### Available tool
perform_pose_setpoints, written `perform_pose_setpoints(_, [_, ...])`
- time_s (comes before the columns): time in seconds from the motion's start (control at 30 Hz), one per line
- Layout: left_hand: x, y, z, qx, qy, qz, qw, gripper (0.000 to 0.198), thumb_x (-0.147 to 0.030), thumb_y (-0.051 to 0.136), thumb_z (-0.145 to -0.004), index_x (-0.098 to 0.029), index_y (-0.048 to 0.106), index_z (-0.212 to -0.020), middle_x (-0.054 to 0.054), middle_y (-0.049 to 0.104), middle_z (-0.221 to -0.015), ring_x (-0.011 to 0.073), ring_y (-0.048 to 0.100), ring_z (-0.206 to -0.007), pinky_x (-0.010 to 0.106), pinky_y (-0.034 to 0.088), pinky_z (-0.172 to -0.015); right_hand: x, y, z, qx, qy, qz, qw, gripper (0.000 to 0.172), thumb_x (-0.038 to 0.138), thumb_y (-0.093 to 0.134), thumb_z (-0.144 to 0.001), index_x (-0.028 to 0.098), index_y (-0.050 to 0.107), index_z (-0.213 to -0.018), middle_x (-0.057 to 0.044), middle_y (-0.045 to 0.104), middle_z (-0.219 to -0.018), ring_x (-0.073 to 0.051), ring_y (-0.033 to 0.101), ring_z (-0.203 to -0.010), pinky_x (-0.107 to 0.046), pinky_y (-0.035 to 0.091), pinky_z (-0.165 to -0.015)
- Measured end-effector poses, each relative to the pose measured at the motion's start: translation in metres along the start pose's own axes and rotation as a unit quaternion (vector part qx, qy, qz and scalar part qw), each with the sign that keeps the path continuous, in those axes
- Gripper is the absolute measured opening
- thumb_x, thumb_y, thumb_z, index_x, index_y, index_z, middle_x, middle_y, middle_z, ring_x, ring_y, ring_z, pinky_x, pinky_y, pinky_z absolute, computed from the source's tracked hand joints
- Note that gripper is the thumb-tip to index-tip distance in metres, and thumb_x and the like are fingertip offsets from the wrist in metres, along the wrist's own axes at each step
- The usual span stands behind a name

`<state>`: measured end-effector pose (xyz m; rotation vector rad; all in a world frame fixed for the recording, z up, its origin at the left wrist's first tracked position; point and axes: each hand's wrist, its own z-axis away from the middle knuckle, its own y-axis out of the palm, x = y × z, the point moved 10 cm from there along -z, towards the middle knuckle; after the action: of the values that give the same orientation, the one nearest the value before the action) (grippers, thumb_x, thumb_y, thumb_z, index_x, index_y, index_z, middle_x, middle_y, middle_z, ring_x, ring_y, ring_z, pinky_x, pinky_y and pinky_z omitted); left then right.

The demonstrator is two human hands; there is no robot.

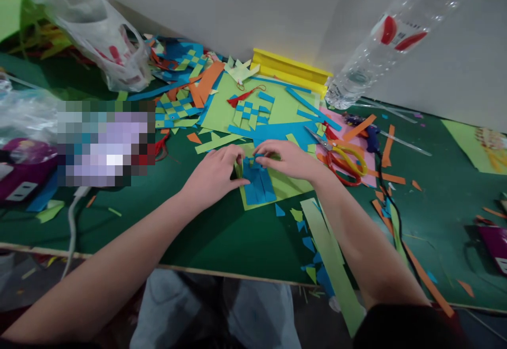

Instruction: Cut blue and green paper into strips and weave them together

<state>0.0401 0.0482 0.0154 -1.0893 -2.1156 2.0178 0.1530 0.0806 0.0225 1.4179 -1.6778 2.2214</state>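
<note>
My left hand [214,175] and my right hand [287,160] meet over a small weave of blue paper strips [258,185] lying on a light green sheet [285,185]. The left fingers pinch a green strip [238,168] at the weave's left edge. The right fingers pinch the blue strips at its top. Both hands are closed on the paper.
Red and yellow scissors [344,161] lie just right of my right hand. Finished blue-green weaves [176,109], paper scraps and a long green strip [330,262] cover the green table [222,233]. A plastic bottle [380,37] leans at back right, a plastic bag [99,37] at back left.
</note>
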Motion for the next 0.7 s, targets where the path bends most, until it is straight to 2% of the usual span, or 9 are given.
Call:
perform_pose_setpoints(0.1, [-0.011,-0.001,0.001,0.002,0.058,-0.038,0.998,0.033,-0.03,0.077,-0.079,-0.02,0.051,-0.096,0.005,0.065,-0.099,0.0256,0.063,-0.097,0.036,0.043,-0.079,-0.009,0.002,-0.006,0.009,0.023,-0.038,0.999,0.028,0.043,0.052,-0.094,0.019,0.066,-0.094,-0.005,0.074,-0.088,-0.017,0.067,-0.075,-0.032,0.048,-0.072])
perform_pose_setpoints(0.17, [-0.022,-0.001,0.003,0.005,0.107,-0.058,0.993,0.027,-0.029,0.075,-0.081,-0.02,0.053,-0.094,0.005,0.066,-0.101,0.0255,0.063,-0.097,0.036,0.042,-0.08,-0.013,0.004,-0.008,0.017,0.036,-0.059,0.997,0.03,0.045,0.052,-0.094,0.019,0.066,-0.092,-0.003,0.073,-0.077,-0.017,0.067,-0.074,-0.03,0.046,-0.069])
perform_pose_setpoints(0.27, [-0.034,-0.002,0.006,0.003,0.157,-0.069,0.985,0.025,-0.029,0.073,-0.083,-0.02,0.056,-0.099,0.007,0.067,-0.106,0.0253,0.064,-0.099,0.035,0.042,-0.081,-0.014,0.004,-0.012,0.025,0.044,-0.083,0.995,0.035,0.049,0.051,-0.094,0.018,0.066,-0.088,-0.002,0.072,-0.073,-0.016,0.067,-0.072,-0.029,0.044,-0.068])
perform_pose_setpoints(0.33, [-0.035,-0.002,0.007,-0.004,0.162,-0.076,0.984,0.03,-0.029,0.073,-0.083,-0.019,0.056,-0.105,0.008,0.067,-0.109,0.0264,0.064,-0.101,0.036,0.042,-0.082,-0.015,0.003,-0.014,0.029,0.05,-0.08,0.995,0.039,0.053,0.051,-0.093,0.017,0.066,-0.086,-0.002,0.071,-0.072,-0.016,0.065,-0.07,-0.028,0.043,-0.066])
perform_pose_setpoints(0.5, [-0.026,-0.003,0.006,-0.011,0.119,-0.073,0.99,0.044,-0.033,0.077,-0.079,-0.019,0.053,-0.113,0.009,0.069,-0.106,0.0255,0.066,-0.094,0.034,0.043,-0.079,-0.019,-0.002,-0.018,0.02,0.056,-0.041,0.997,0.047,0.062,0.05,-0.089,0.019,0.064,-0.078,-0.001,0.066,-0.071,-0.015,0.059,-0.065,-0.028,0.036,-0.056])
perform_pose_setpoints(0.7, [-0.034,0.002,0.007,0.011,0.169,-0.043,0.985,0.013,-0.034,0.066,-0.089,-0.021,0.065,-0.094,0.004,0.074,-0.1,0.0223,0.067,-0.095,0.036,0.041,-0.083,-0.025,0.004,-0.017,0.059,0.082,-0.117,0.988,0.049,0.066,0.047,-0.089,0.02,0.063,-0.083,-0.003,0.073,-0.072,-0.019,0.069,-0.074,-0.03,0.046,-0.066])
